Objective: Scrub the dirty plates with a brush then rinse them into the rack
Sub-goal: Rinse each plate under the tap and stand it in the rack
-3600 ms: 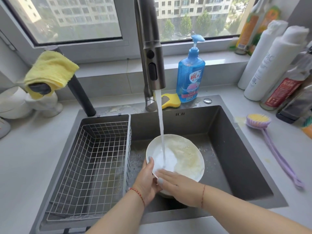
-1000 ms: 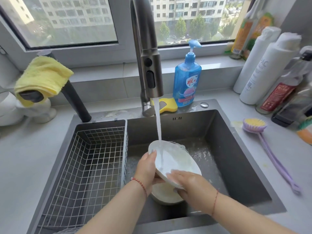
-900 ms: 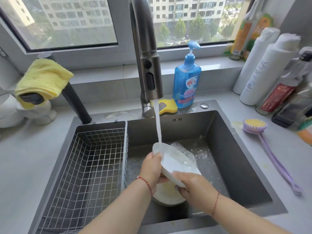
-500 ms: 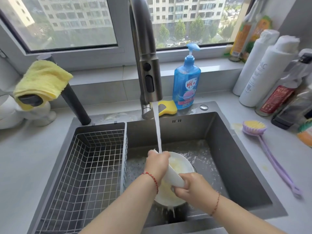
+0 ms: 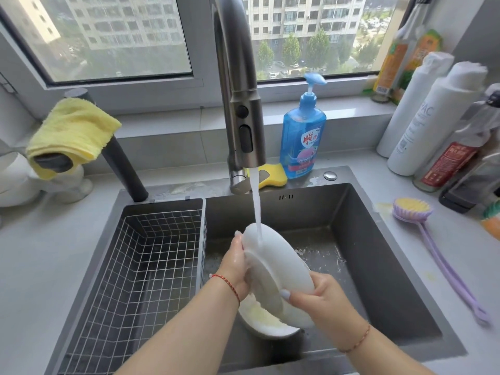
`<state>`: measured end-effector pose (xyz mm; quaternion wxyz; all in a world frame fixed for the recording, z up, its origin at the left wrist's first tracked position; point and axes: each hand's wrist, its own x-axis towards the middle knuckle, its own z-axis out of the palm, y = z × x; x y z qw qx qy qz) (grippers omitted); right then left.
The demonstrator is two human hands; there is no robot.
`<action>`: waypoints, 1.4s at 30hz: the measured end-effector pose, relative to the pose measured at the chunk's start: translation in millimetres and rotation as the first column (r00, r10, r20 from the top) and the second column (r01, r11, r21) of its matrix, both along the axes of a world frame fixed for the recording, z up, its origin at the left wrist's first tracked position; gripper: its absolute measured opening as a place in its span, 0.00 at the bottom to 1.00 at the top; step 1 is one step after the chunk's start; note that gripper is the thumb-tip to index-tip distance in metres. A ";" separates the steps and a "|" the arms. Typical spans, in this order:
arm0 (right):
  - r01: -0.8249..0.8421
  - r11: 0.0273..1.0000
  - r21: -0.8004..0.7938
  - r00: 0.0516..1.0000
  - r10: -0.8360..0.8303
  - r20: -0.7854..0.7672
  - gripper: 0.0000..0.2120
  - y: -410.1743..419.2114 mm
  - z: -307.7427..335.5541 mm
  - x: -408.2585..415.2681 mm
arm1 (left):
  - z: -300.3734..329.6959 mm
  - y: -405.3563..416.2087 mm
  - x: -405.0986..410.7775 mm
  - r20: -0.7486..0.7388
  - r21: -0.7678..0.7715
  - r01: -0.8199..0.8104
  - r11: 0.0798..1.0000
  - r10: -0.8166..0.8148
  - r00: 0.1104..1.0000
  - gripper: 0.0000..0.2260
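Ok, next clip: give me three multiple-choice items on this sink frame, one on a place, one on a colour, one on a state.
1. Where does the brush lie?
A. in the rack
B. on the counter right of the sink
C. in a hand

2. What colour is the soap bottle?
A. blue
B. red
C. green

3. The held plate is
A. flat in the sink
B. tilted under running water
C. in the rack

Key: B, it lies beside the sink; A, blue body; B, left hand and right hand tilt it under the stream.
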<state>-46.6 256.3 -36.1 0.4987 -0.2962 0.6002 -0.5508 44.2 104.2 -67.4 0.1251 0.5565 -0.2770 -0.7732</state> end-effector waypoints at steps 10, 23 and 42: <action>0.115 0.993 -0.039 0.898 -0.087 0.431 0.33 -13.9 -16.4 -22.7 | -17.3 17.3 16.8 -0.087 0.164 -0.127 0.978 0.143 0.986 0.27; 0.319 0.941 0.111 0.422 -0.246 0.872 0.49 -31.9 -39.5 -18.5 | 5.5 15.3 47.7 -0.388 0.125 -0.239 0.963 0.269 0.881 0.20; 0.339 0.922 0.186 0.473 -0.338 0.814 0.36 -28.0 -38.2 -4.7 | 11.5 40.1 49.8 -0.292 0.040 -0.220 0.975 0.222 0.930 0.20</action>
